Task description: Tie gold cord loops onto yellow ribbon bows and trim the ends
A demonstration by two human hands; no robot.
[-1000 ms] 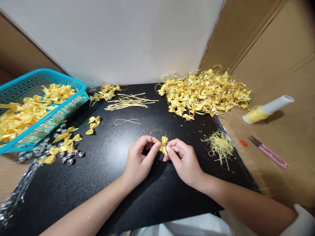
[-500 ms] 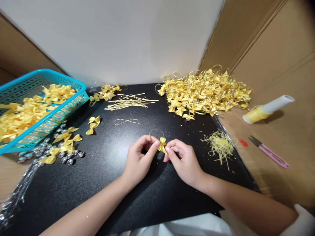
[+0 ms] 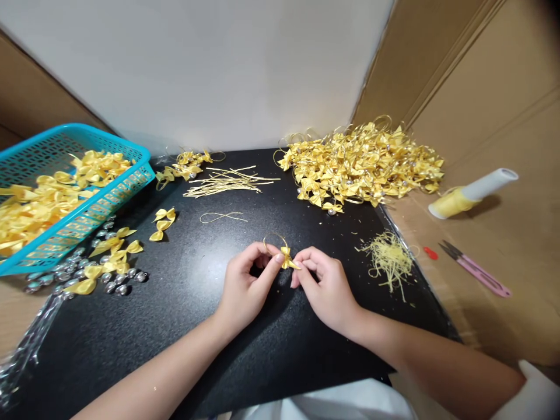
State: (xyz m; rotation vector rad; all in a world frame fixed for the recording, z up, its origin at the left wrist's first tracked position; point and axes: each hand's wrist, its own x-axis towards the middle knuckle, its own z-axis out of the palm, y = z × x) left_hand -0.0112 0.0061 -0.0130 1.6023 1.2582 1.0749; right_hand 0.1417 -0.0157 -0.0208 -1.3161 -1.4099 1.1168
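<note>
Both of my hands meet over the middle of a black mat (image 3: pixel 184 326). My left hand (image 3: pixel 247 286) and my right hand (image 3: pixel 326 289) pinch a small yellow ribbon bow (image 3: pixel 287 258) between their fingertips. A thin gold thread loop (image 3: pixel 275 238) rises from the bow on its far side. A single loose gold thread loop (image 3: pixel 223 216) lies on the mat beyond my hands.
A blue basket (image 3: pixel 94 207) of yellow ribbon bows sits far left, with loose bows and silver beads (image 3: pixel 114 282) beside it. Cut gold threads (image 3: pixel 227 179) lie at the back. A big pile of finished bows (image 3: pixel 363 163) is back right. Thread scraps (image 3: pixel 388 259), a thread spool (image 3: pixel 470 193) and pink snips (image 3: pixel 475 269) lie right.
The bow has turned and flattened between my fingertips, and the loop has shifted slightly left. Both hands stay where they were.
</note>
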